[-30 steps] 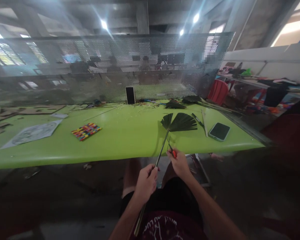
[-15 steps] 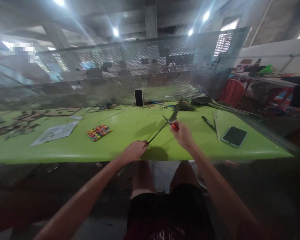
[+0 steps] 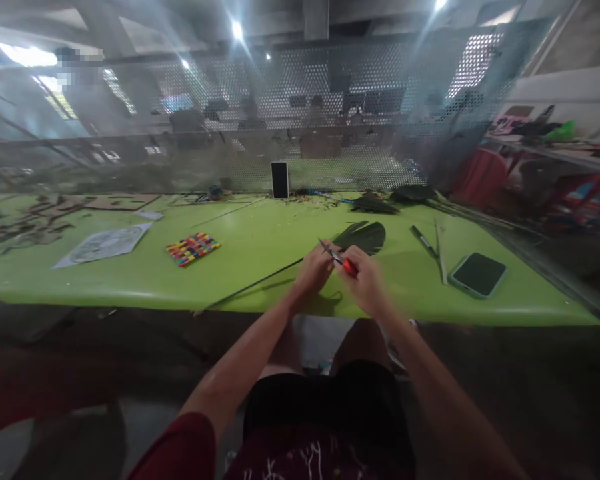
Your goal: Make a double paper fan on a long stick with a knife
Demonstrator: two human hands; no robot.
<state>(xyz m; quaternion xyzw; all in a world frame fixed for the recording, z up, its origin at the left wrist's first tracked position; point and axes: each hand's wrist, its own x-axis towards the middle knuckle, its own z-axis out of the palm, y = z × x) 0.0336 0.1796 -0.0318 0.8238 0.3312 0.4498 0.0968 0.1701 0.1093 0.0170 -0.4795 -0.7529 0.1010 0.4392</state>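
Note:
Both of my hands are close together over the green table (image 3: 250, 247). My left hand (image 3: 316, 270) is closed around the long thin stalk of a dark green fan-shaped leaf (image 3: 367, 235). The leaf's blade spreads out beyond my fingers, and its stalk runs down left to the table's front edge. My right hand (image 3: 365, 277) grips a red-handled cutting tool (image 3: 349, 267) with a pointed metal end, which lies over my left fingers beside the leaf's base. Whether the tool is a knife or scissors I cannot tell.
A colourful woven mat (image 3: 193, 249) and a printed sheet (image 3: 105, 245) lie to the left, near cardboard scraps (image 3: 45, 217). A phone (image 3: 280, 180) stands upright at the mesh panel (image 3: 260, 100). Rightward are a pen (image 3: 423, 240), a pale strip (image 3: 441, 252) and another phone (image 3: 479, 274).
My left hand has moved up and right along the stalk to the leaf's base, beside my right hand. The leaf has swung lower and its stalk now points left. The view has shifted slightly.

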